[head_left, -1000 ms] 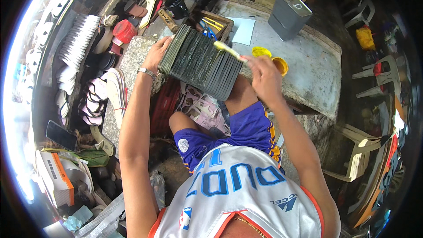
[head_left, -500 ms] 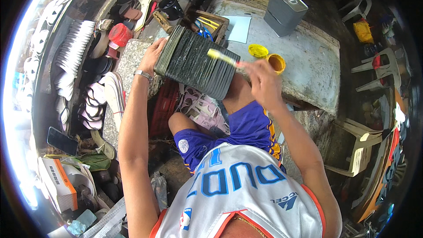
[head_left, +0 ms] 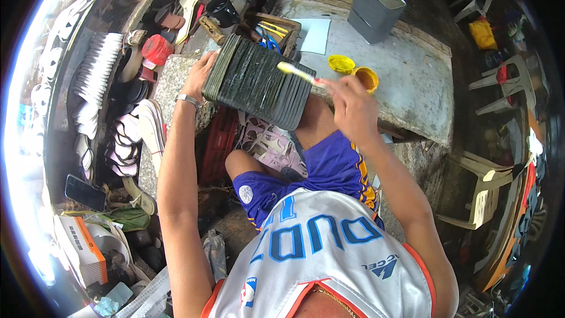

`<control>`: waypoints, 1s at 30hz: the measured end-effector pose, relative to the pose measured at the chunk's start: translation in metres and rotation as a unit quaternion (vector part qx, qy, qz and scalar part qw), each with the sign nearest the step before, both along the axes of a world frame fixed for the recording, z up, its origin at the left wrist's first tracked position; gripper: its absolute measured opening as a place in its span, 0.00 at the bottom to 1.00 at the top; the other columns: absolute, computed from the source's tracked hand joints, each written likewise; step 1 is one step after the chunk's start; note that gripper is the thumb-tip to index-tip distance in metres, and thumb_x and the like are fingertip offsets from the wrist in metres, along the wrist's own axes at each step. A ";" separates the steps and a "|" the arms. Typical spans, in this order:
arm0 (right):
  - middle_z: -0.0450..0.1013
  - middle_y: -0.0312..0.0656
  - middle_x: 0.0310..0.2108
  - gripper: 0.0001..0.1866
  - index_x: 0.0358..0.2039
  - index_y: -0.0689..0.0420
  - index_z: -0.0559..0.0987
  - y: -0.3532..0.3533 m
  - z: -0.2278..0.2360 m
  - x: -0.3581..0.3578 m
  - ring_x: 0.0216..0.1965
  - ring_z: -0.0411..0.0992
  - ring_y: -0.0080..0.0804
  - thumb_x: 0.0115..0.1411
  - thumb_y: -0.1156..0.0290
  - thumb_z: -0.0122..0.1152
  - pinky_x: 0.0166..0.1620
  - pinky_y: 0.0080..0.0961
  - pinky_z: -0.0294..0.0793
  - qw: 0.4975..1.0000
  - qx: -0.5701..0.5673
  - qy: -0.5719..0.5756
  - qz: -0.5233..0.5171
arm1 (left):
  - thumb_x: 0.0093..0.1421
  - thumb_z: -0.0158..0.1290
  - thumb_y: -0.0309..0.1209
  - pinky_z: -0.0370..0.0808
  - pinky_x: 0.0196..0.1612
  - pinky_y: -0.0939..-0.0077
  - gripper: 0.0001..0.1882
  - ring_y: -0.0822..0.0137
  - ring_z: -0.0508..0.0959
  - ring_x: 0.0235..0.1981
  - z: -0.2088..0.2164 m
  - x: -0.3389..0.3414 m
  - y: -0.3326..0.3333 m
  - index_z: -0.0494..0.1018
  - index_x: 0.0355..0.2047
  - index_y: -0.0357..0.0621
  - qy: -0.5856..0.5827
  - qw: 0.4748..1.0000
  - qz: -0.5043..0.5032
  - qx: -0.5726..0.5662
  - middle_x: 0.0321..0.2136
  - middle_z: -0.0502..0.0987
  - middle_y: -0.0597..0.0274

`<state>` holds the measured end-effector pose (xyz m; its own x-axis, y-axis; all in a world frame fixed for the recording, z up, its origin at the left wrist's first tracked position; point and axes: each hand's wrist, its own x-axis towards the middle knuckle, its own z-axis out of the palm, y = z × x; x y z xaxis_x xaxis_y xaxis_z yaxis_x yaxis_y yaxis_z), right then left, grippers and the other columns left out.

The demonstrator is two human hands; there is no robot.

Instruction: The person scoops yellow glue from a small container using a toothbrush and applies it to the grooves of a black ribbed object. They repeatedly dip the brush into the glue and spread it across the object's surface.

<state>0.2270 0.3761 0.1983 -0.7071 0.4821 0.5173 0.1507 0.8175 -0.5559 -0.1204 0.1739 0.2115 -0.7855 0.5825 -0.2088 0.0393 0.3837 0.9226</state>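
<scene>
A thick stack of dark, flat, round-cornered slabs (head_left: 259, 85) is tilted above my lap, its layered edges facing up and partly wet-looking. My left hand (head_left: 199, 76) is closed on the stack's left end, with some of its fingers hidden behind. Between the fingers of my right hand (head_left: 355, 106) is a small paintbrush (head_left: 301, 73) with yellowish bristles and a red part near my grip. Its bristle end lies over the right part of the stack; I cannot tell whether it touches. Just beyond my right hand stands an opened yellow pot (head_left: 368, 78), beside its yellow lid (head_left: 341, 63).
A worn worktable (head_left: 412, 76) carries a dark grey metal can (head_left: 375, 12) and a pale blue sheet (head_left: 313, 35). Behind the stack, a wooden tray (head_left: 291, 25) holds blue-handled scissors (head_left: 268, 40). White soles (head_left: 99, 73) crowd the left shelf. Plastic chairs (head_left: 484, 191) stand at right.
The stack, the table and its items appear slightly further left and higher in the picture. The brush stays over the stack's right part, in my right hand's grip.
</scene>
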 end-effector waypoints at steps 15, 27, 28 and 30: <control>0.76 0.34 0.35 0.18 0.49 0.41 0.88 -0.019 0.023 0.046 0.35 0.80 0.34 0.61 0.76 0.65 0.36 0.35 0.81 0.987 0.035 -0.071 0.137 | 0.81 0.52 0.45 0.77 0.54 0.76 0.22 0.74 0.80 0.48 0.006 0.004 0.006 0.80 0.61 0.41 -0.004 1.000 -0.006 0.029 0.48 0.84 0.67; 0.80 0.41 0.41 0.07 0.38 0.50 0.88 0.141 -0.038 0.062 0.48 0.81 0.43 0.61 0.72 0.64 0.49 0.47 0.78 0.917 0.216 -0.305 -0.138 | 0.79 0.55 0.46 0.76 0.57 0.77 0.26 0.72 0.81 0.52 -0.021 -0.026 0.000 0.78 0.65 0.39 -0.021 0.999 -0.008 0.045 0.54 0.84 0.65; 0.81 0.41 0.41 0.07 0.38 0.50 0.88 0.140 -0.046 0.053 0.48 0.81 0.42 0.61 0.72 0.64 0.49 0.47 0.78 0.911 0.226 -0.319 -0.136 | 0.79 0.55 0.46 0.76 0.57 0.77 0.25 0.73 0.81 0.51 -0.018 -0.025 0.002 0.79 0.64 0.38 -0.011 0.999 -0.006 0.035 0.53 0.84 0.65; 0.81 0.42 0.41 0.08 0.38 0.50 0.88 0.135 -0.053 0.042 0.48 0.81 0.42 0.60 0.72 0.64 0.49 0.48 0.78 0.899 0.235 -0.351 -0.118 | 0.79 0.55 0.45 0.75 0.59 0.76 0.25 0.72 0.80 0.53 -0.015 -0.023 0.003 0.79 0.64 0.37 0.014 0.999 -0.022 0.028 0.54 0.84 0.64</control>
